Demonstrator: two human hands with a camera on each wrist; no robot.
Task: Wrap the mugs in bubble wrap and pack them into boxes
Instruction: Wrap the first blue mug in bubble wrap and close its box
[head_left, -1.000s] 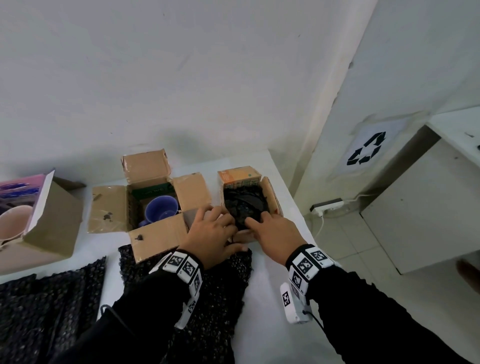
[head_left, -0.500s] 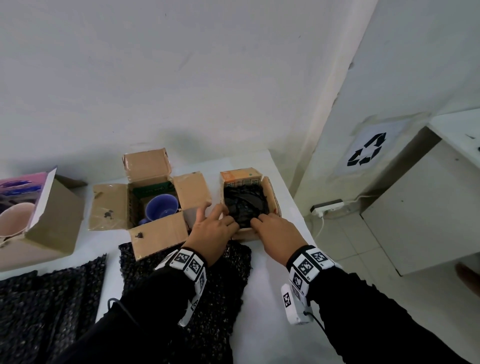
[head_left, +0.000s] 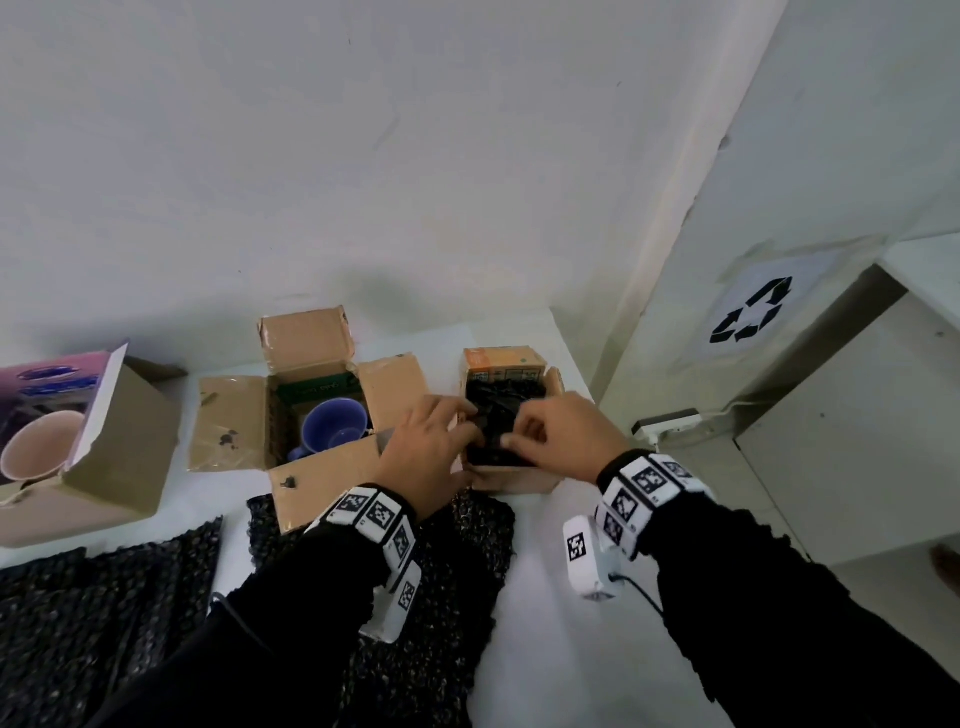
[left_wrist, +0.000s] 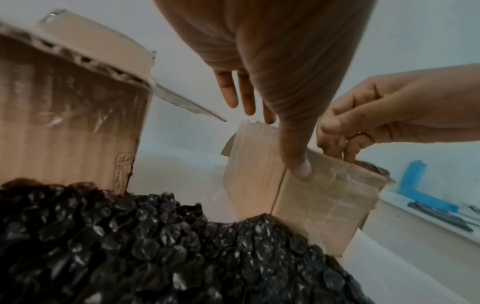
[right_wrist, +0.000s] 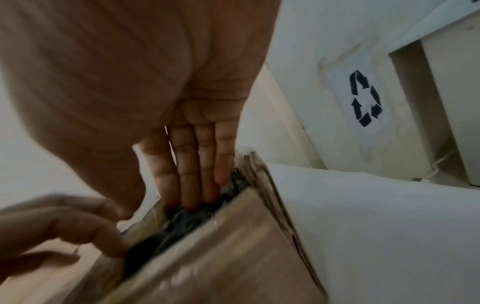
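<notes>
Both hands work at the small box (head_left: 511, 475) on the tabletop (head_left: 540, 597): left hand (head_left: 423, 457), thumb pressing its outer wall (steadying), right hand (head_left: 558, 441), fingers straight, tucking the wrapped mug (head_left: 496, 415) down inside.

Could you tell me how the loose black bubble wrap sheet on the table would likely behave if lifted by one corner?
The bubble wrap sheet would probably droop limply; it already lies rumpled on the table. Its air-filled bubbles suggest it is light.

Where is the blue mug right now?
In the head view, the blue mug sits unwrapped inside the open middle box, left of the small box that both hands are working in.
</notes>
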